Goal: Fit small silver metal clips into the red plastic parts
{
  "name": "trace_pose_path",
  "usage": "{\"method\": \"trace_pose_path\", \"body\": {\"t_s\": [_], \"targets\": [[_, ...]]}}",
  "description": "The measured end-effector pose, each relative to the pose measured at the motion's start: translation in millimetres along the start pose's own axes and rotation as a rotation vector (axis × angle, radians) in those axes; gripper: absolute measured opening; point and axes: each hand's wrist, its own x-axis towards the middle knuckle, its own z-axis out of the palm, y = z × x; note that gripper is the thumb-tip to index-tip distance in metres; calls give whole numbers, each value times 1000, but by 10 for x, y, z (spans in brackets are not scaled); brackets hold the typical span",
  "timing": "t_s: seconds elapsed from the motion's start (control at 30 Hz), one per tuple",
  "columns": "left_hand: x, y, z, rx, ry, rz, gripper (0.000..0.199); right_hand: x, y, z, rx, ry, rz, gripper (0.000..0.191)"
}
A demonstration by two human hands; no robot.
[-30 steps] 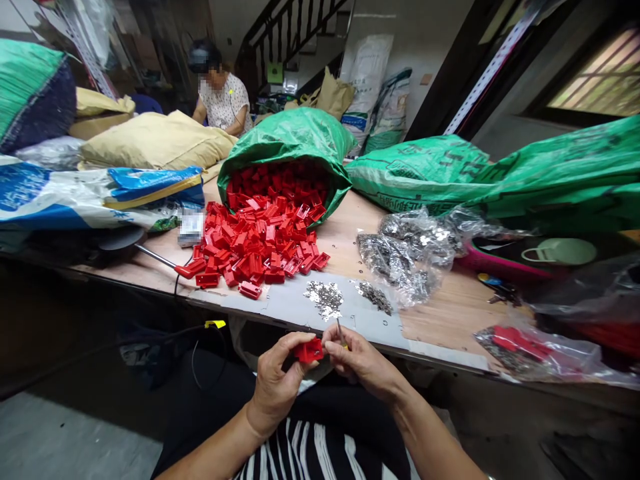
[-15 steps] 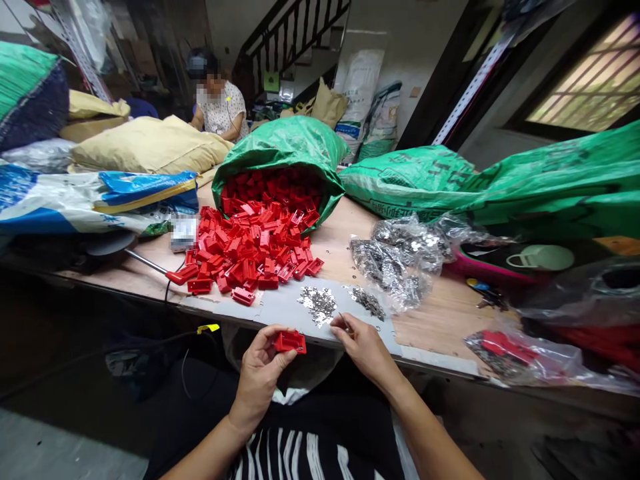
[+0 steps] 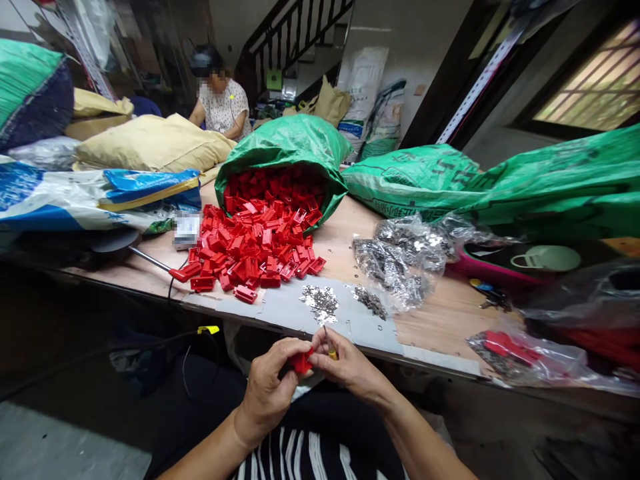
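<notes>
Both hands meet at one red plastic part (image 3: 301, 363), held in front of the table's near edge.
Half a second ago the right hand (image 3: 350, 365) was apart, at the near side of the silvery metal pieces (image 3: 319, 303) on the grey sheet (image 3: 281, 305); now its fingertips touch the part, and it also grips a slim yellow-handled tool (image 3: 332, 355), shaft pointing up. Whether those fingertips pinch a small piece too, I cannot tell. The left hand (image 3: 267, 380) pinches the part between thumb and fingers as before, but has shifted toward the right hand, and fingers now cover more of the part.
</notes>
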Motion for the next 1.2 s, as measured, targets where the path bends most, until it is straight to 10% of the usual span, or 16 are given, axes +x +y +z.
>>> {"method": "trace_pose_path", "body": {"t_s": [1.2], "targets": [[-137, -31, 53, -398, -85, -271, 30, -179, 266, 59, 435, -135, 13, 38]]}}
